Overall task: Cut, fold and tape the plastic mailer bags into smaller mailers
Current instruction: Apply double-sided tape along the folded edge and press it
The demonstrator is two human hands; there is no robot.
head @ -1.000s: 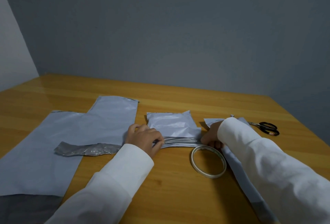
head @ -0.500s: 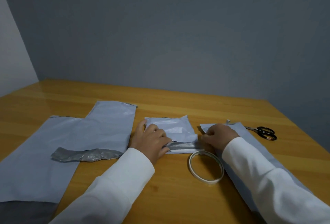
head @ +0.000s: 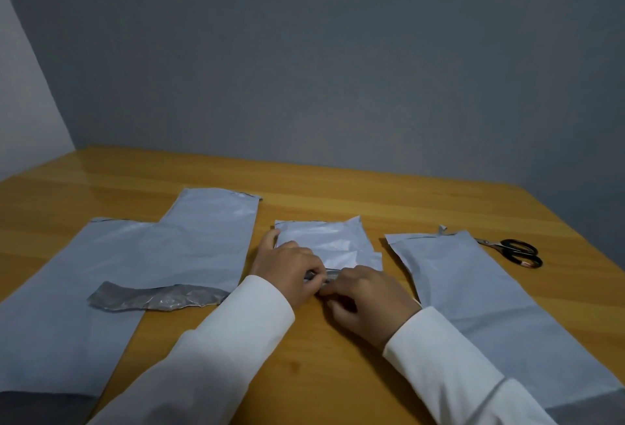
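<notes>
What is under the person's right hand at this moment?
The right hand lies over the near edge of the small folded mailer, fingers curled at its dark strip, meeting the left hand. Anything beneath the palm is covered; no tape roll shows.

dim, soft focus, bowed edges

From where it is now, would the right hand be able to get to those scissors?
Probably yes. The scissors lie in the open on the table, beyond the long mailer strip, with nothing on them. The right hand is busy at the small folded mailer and must let go first.
</notes>
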